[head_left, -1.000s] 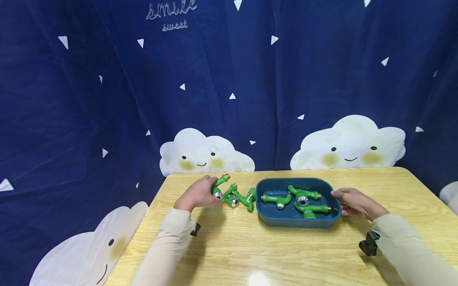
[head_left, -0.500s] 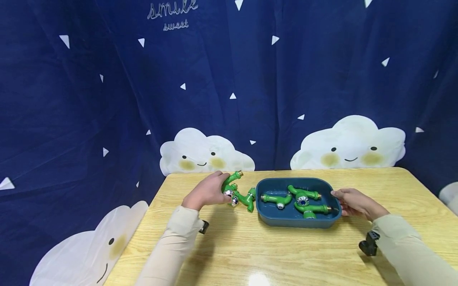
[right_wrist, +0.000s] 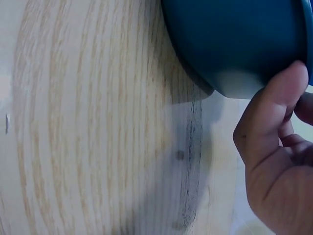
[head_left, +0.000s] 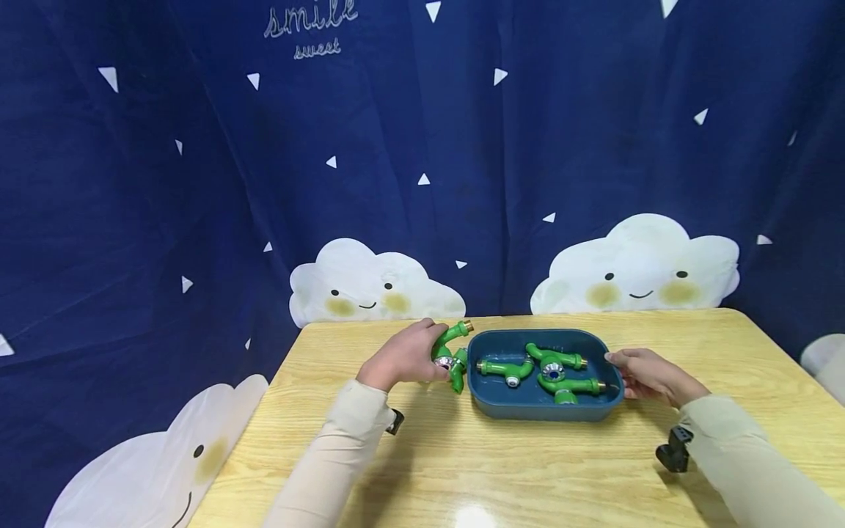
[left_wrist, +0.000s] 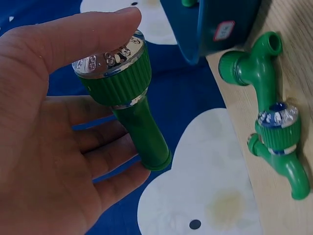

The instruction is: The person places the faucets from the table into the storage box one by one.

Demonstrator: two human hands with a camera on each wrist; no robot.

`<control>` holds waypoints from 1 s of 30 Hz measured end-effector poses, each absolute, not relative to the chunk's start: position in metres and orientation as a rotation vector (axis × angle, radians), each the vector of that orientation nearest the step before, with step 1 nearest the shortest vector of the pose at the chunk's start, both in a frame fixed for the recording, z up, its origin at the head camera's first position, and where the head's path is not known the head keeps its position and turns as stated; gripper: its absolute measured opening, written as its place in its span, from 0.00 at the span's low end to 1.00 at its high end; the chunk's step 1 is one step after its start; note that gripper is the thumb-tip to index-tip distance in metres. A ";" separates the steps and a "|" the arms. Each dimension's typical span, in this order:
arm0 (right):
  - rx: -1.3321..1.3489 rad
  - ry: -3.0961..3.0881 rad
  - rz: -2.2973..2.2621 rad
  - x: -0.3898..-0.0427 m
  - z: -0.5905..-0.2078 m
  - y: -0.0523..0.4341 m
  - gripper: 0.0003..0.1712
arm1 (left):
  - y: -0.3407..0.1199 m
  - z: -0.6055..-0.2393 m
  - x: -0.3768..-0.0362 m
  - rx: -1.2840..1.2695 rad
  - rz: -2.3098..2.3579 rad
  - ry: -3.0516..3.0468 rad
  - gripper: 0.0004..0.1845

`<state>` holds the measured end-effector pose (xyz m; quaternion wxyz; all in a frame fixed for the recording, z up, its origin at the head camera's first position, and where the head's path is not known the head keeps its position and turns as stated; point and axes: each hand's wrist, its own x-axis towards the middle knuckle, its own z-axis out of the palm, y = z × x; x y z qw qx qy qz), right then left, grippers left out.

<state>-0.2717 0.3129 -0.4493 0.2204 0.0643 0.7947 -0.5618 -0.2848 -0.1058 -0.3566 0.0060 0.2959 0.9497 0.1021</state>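
Note:
My left hand (head_left: 422,353) grips a green plastic tap (head_left: 450,339) with a chrome knob, lifted just off the table beside the left end of a dark blue basin (head_left: 544,405). In the left wrist view my thumb (left_wrist: 98,29) lies on the knob and my fingers curl under the held tap (left_wrist: 132,105). Two more green taps (left_wrist: 281,142) lie on the table below it. Three green taps (head_left: 553,370) lie inside the basin. My right hand (head_left: 623,372) holds the basin's right rim, thumb (right_wrist: 266,122) against the basin wall (right_wrist: 234,44).
The wooden table (head_left: 528,469) stands against a dark blue curtain (head_left: 198,183) printed with white clouds. The table's back edge meets the curtain right behind the basin. Black wrist camera mounts (head_left: 672,449) hang under both sleeves.
My left hand has picked one tap up from the group on the table and carried it right, close to the basin's left end. The right hand has stayed on the basin rim.

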 end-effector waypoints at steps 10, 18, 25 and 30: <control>0.171 2.216 -1.535 -0.273 -0.449 0.312 0.22 | -0.095 -0.361 -0.283 0.950 0.286 2.943 0.38; 0.176 2.214 -1.531 -0.272 -0.450 0.313 0.23 | -0.088 -0.366 -0.283 0.980 0.265 2.940 0.34; 0.166 2.212 -1.534 -0.272 -0.451 0.312 0.22 | -0.080 -0.370 -0.282 1.012 0.215 2.918 0.38; 0.168 2.219 -1.528 -0.272 -0.450 0.313 0.22 | -0.074 -0.369 -0.280 1.001 0.205 2.895 0.40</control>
